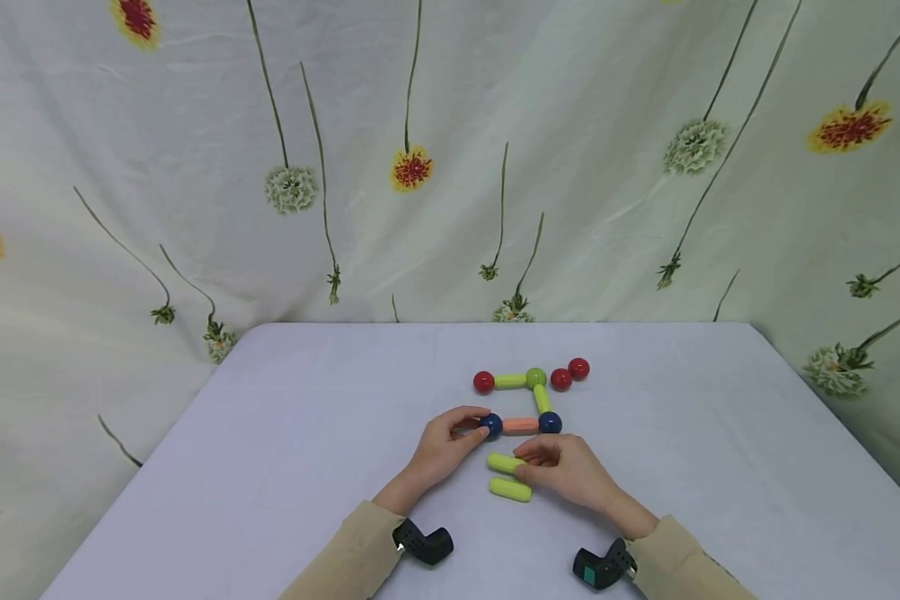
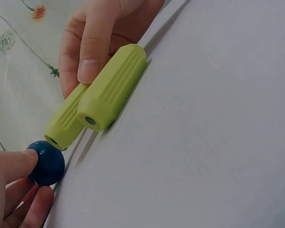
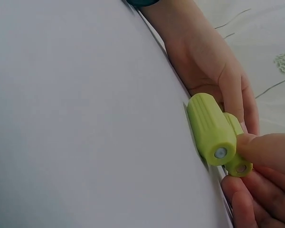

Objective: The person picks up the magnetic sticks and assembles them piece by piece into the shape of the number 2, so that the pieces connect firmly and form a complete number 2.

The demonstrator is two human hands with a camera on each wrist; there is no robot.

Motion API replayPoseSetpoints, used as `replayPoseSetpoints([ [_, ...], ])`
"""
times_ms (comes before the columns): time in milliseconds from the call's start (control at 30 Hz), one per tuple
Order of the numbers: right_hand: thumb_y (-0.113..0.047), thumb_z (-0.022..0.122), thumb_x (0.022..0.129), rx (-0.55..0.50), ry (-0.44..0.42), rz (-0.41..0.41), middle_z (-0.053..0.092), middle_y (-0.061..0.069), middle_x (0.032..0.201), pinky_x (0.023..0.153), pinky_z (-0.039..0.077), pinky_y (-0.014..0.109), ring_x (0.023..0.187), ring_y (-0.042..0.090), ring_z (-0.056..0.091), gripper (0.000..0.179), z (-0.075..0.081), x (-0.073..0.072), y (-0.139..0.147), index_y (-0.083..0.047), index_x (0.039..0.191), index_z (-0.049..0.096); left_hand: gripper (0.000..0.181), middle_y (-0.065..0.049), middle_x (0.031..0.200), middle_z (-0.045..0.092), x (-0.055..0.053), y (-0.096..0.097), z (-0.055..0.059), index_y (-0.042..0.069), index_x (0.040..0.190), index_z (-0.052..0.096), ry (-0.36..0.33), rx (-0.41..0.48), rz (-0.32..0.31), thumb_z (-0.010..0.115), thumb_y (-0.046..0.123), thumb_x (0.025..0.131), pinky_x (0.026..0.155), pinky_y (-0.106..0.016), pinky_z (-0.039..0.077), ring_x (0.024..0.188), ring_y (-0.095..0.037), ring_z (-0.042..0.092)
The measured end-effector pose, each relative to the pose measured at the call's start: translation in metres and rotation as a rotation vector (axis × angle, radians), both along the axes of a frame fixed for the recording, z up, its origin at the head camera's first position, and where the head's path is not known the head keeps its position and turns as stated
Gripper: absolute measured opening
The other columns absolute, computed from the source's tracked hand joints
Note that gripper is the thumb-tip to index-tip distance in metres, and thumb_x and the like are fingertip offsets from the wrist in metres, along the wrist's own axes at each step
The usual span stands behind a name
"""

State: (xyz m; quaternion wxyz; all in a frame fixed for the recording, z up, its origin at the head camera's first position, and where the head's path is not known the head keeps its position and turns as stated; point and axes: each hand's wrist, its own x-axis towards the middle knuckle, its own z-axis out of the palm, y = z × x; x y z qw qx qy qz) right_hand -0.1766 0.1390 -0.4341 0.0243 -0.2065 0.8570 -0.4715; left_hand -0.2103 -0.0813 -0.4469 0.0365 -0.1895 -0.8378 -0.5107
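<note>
My left hand [image 1: 441, 450] pinches a dark blue ball [image 2: 47, 163] between thumb and fingers. A salmon-pink rod [image 1: 520, 426] joins that ball to a second blue ball [image 1: 550, 422]. From there a light-green rod [image 1: 542, 398] runs back to a green ball [image 1: 536, 378], and another green rod [image 1: 510, 381] leads left to a red ball [image 1: 483, 382]. Nearer to me, my right hand [image 1: 566, 473] holds the right end of a loose green magnetic rod [image 1: 503, 462] between thumb and fingers. A similar ridged rod [image 1: 510, 489] with a metal disc in its end lies just in front.
Two loose red balls, one [image 1: 561, 379] beside the green ball and one [image 1: 579, 368] behind it, sit on the white-covered table [image 1: 307, 417]. A flower-print cloth [image 1: 450, 233] hangs behind the table's back edge. Each wrist wears a black camera [image 1: 427, 546].
</note>
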Motion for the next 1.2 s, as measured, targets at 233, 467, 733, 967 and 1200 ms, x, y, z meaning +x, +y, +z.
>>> replayPoseSetpoints([
  [233, -0.028, 0.074, 0.081, -0.033, 0.002, -0.056, 0.068, -0.003, 0.087, 0.068, 0.05, 0.022, 0.078, 0.011, 0.063, 0.027, -0.0034, 0.0009, -0.0017, -0.007, 0.098, 0.071, 0.028, -0.003, 0.114, 0.063, 0.0002, 0.0004, 0.0005, 0.013, 0.117, 0.065, 0.004, -0.001, -0.003, 0.063, 0.024, 0.091, 0.077, -0.025, 0.047, 0.101, -0.019, 0.058],
  [467, -0.028, 0.074, 0.082, -0.066, 0.009, -0.079, 0.068, -0.001, 0.088, 0.069, 0.051, 0.022, 0.078, 0.011, 0.063, 0.026, -0.0055, 0.0019, -0.0016, -0.007, 0.097, 0.071, 0.028, -0.004, 0.114, 0.063, 0.0003, 0.0001, 0.0004, 0.013, 0.117, 0.065, 0.008, 0.002, -0.01, 0.063, 0.022, 0.091, 0.077, -0.025, 0.047, 0.102, -0.02, 0.059],
  [733, -0.026, 0.074, 0.082, -0.09, 0.014, -0.085, 0.069, -0.001, 0.088, 0.069, 0.051, 0.022, 0.078, 0.01, 0.064, 0.026, -0.0073, 0.0017, -0.0007, -0.006, 0.098, 0.071, 0.028, -0.004, 0.114, 0.063, 0.0006, 0.0005, 0.001, 0.012, 0.118, 0.065, 0.004, 0.0, -0.013, 0.062, 0.023, 0.091, 0.077, -0.025, 0.047, 0.102, -0.02, 0.058],
  [967, -0.025, 0.074, 0.081, -0.103, 0.016, -0.093, 0.069, 0.0, 0.088, 0.069, 0.051, 0.022, 0.078, 0.011, 0.064, 0.025, -0.0085, 0.0011, -0.0012, -0.006, 0.097, 0.071, 0.028, -0.004, 0.114, 0.063, 0.0005, 0.0006, 0.0009, 0.012, 0.117, 0.065, 0.01, -0.003, -0.009, 0.062, 0.022, 0.091, 0.076, -0.025, 0.047, 0.102, -0.02, 0.059],
  [1200, -0.025, 0.074, 0.082, -0.102, 0.021, -0.114, 0.069, 0.0, 0.088, 0.069, 0.051, 0.021, 0.078, 0.011, 0.064, 0.023, -0.0091, 0.0012, -0.0022, -0.007, 0.097, 0.071, 0.027, -0.003, 0.113, 0.063, -0.0002, 0.0002, -0.0002, 0.014, 0.117, 0.065, 0.013, -0.004, -0.007, 0.062, 0.023, 0.091, 0.076, -0.025, 0.047, 0.102, -0.02, 0.058],
])
